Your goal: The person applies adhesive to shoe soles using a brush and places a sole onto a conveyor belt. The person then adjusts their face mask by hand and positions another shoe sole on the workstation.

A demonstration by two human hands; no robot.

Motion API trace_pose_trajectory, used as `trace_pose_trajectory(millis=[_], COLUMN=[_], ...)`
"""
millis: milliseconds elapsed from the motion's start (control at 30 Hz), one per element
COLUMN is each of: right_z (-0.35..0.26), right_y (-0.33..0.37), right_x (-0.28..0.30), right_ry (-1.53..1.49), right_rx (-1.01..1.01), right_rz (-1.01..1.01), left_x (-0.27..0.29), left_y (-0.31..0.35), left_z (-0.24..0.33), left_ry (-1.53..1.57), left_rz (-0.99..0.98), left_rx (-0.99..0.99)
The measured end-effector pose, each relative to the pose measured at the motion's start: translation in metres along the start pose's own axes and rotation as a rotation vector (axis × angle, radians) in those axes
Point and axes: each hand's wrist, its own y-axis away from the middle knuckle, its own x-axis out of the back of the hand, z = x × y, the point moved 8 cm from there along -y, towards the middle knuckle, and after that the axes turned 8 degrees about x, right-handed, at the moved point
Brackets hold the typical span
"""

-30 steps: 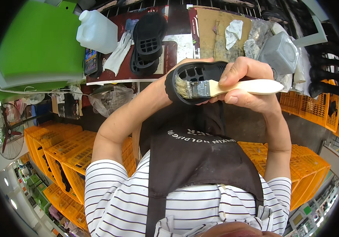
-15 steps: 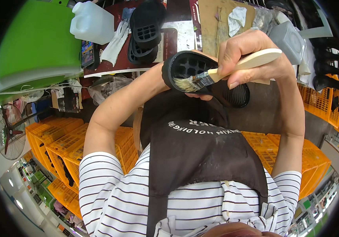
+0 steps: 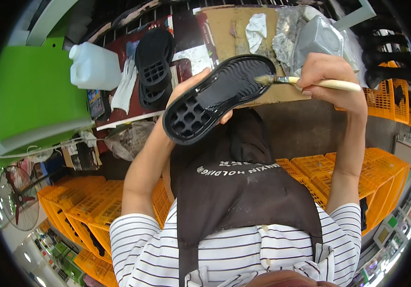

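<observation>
My left hand (image 3: 189, 86) grips a black shoe sole (image 3: 222, 98) from beneath, its fingers mostly hidden behind it. The sole's hollow inner side faces up, with a grid of square pockets at the heel and wavy ridges at the forefoot. A wet shine runs along its middle. My right hand (image 3: 327, 79) is closed round the pale wooden handle of a paintbrush (image 3: 332, 84). The bristles touch the inside of the forefoot near its right rim. Left of my left hand, more black soles (image 3: 154, 57) lie stacked on the table.
A whitish plastic jug (image 3: 95, 67), a white glove (image 3: 124, 86) and a phone (image 3: 97, 104) sit at the left. Behind my right hand are a grey translucent container (image 3: 318, 40) and a crumpled white cloth (image 3: 256, 32). Orange crates (image 3: 83, 203) stand behind me on both sides.
The sole has turned, so its heel now points lower left and its forefoot upper right. The brush has gone from the heel to the forefoot, and my right hand has moved right.
</observation>
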Motion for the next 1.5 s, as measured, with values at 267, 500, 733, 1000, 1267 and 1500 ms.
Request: trace_pose_trajectory(millis=[267, 500, 733, 1000, 1267, 1500], right_z=[-0.016, 0.013, 0.036, 0.014, -0.031, 0.038], right_y=[-0.010, 0.009, 0.013, -0.001, -0.012, 0.010], right_x=[-0.039, -0.019, -0.034, -0.026, -0.092, -0.034], right_ry=[0.117, 0.341, 0.002, 0.177, 0.000, 0.349], right_rx=[0.154, -0.079, -0.485, -0.118, 0.298, -0.130], right_rz=[0.202, 0.409, 0.606, 0.570, 0.128, 0.626], left_x=[-0.015, 0.002, 0.015, 0.017, 0.013, 0.018], left_y=[-0.005, 0.009, 0.012, 0.006, 0.000, -0.004], left_z=[-0.015, -0.016, -0.013, -0.002, -0.001, -0.009], left_ry=[-0.041, -0.197, -0.541, -0.428, -0.082, -0.368], left_rz=[-0.010, 0.271, 0.409, 0.229, 0.102, 0.145], left_rx=[-0.063, -0.207, -0.273, -0.379, -0.328, -0.306])
